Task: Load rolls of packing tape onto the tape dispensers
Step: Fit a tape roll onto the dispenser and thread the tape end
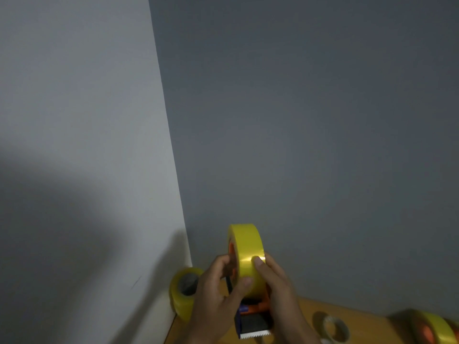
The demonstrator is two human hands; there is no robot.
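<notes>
Grey walls, 2 hands point(218, 296) on tape roll point(246, 254), dispenser point(253, 321) seemingly half hidden

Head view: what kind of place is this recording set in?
Probably a plain indoor packing spot in a room corner: bare grey walls meet above an orange table that holds tape rolls; both hands grip a tape dispenser.

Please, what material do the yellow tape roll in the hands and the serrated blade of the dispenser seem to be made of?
The yellow tape roll looks like glossy plastic film: a bright highlight crosses its smooth face. The serrated blade on the orange dispenser looks like pale bare metal, though blur leaves this uncertain.
</notes>
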